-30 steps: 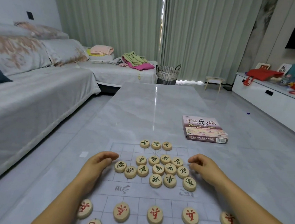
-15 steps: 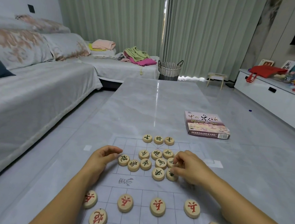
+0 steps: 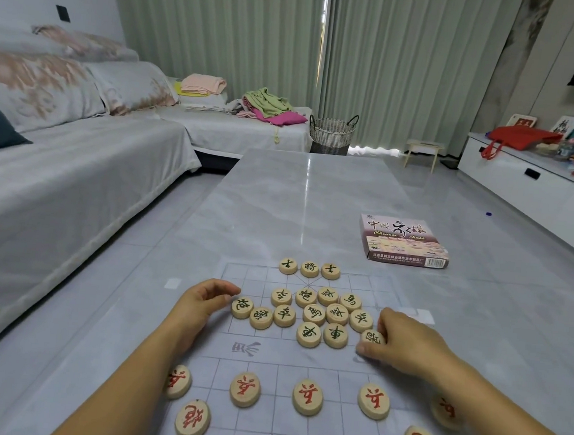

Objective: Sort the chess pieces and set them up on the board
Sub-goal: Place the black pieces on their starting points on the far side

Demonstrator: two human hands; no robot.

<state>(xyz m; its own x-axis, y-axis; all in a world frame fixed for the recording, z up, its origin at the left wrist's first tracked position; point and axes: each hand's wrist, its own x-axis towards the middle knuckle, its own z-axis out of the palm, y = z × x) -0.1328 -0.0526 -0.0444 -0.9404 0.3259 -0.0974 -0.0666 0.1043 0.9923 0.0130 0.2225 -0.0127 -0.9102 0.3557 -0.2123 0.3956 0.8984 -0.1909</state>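
Observation:
A thin printed chess board [image 3: 302,359] lies on the marble table. Three green-lettered wooden discs [image 3: 309,269] stand in a row on its far edge. Several more green-lettered discs [image 3: 326,314] are bunched on the far half. Red-lettered discs [image 3: 307,396] stand in a row on the near half, with two more red ones nearer me. My right hand [image 3: 406,347] pinches one green-lettered disc [image 3: 371,337] at the bunch's right edge. My left hand [image 3: 203,300] rests on the board left of the bunch, fingers loosely curled, holding nothing.
The chess set's box [image 3: 402,240] lies on the table to the far right. A grey sofa [image 3: 58,182] runs along the left. A woven basket [image 3: 333,133] stands past the table's far end, and a white cabinet [image 3: 538,196] is at the right.
My right hand went in over the bunch, then drew back to its right edge and now pinches a disc there. My left hand stayed put.

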